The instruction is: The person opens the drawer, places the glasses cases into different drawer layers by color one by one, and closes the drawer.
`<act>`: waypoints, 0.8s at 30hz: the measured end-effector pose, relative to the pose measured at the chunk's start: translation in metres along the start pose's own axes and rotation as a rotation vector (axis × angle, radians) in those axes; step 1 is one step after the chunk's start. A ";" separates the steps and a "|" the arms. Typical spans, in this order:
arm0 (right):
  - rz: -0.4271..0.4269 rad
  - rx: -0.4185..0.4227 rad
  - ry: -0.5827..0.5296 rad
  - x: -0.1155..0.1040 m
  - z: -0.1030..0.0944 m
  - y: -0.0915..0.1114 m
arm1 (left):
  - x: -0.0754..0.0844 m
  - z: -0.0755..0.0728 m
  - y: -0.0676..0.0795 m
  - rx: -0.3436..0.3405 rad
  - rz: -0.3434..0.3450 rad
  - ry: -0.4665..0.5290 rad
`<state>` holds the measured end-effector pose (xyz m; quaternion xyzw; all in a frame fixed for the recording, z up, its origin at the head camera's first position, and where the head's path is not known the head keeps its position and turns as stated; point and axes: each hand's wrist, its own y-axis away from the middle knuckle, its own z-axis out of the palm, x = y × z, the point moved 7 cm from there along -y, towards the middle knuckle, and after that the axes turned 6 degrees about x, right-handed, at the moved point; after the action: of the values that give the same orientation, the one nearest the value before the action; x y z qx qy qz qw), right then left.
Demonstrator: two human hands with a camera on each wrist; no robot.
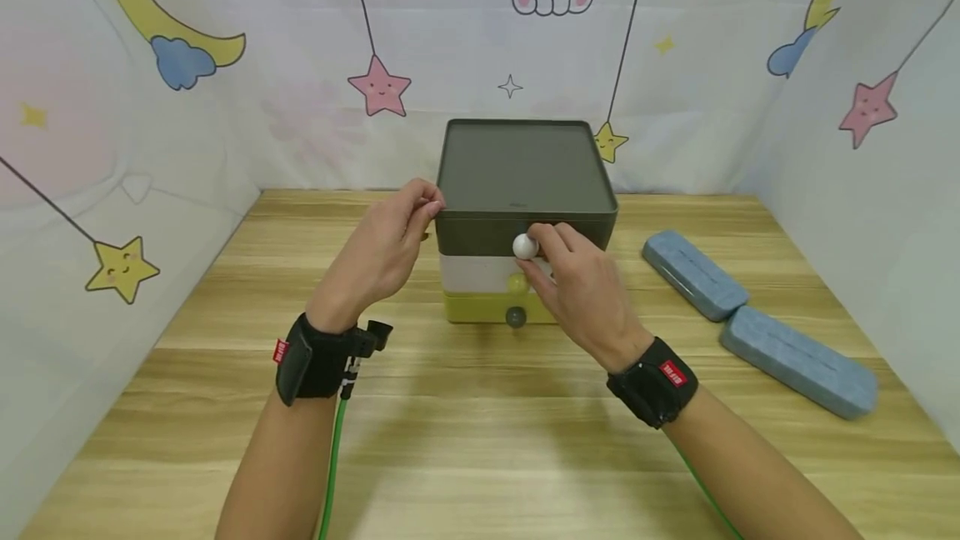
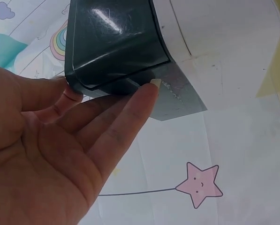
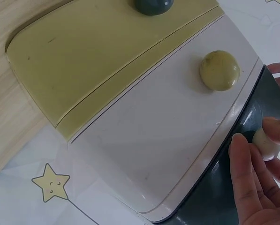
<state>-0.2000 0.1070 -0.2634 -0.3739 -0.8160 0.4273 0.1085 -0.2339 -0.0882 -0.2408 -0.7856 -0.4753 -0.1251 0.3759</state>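
A small three-tier drawer box [image 1: 527,165] stands on the table, dark green on top, white in the middle and yellow at the bottom. My left hand [image 1: 386,244] holds its upper front-left corner; in the left wrist view the thumb is at the corner and the fingers [image 2: 125,124] lie along the side. With thumb and fingers, my right hand [image 1: 588,290] pinches the round white knob [image 1: 525,247] of the top drawer. Below it are a yellow knob [image 3: 219,70] on the white drawer and a dark knob [image 1: 515,317] on the yellow one. The drawers look closed.
Two blue-grey oblong cases [image 1: 693,275] lie end to end on the wooden table [image 1: 450,440], right of the box. A white printed cloth [image 1: 300,65] stands behind and at both sides. Green cables [image 1: 333,465] run from the wrist bands.
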 end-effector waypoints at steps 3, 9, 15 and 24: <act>0.000 -0.004 -0.003 0.000 -0.002 0.002 | 0.000 0.000 0.000 -0.005 -0.003 0.002; -0.008 -0.001 -0.016 -0.003 -0.006 0.005 | 0.000 0.001 -0.001 -0.010 -0.014 0.000; -0.013 0.006 -0.025 -0.007 -0.009 0.008 | -0.002 0.001 0.000 -0.022 -0.035 0.008; -0.019 0.000 -0.041 -0.013 -0.016 0.013 | -0.001 0.001 0.000 -0.037 -0.041 0.026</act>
<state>-0.1761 0.1118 -0.2621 -0.3571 -0.8217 0.4337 0.0957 -0.2347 -0.0885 -0.2424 -0.7807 -0.4841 -0.1517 0.3649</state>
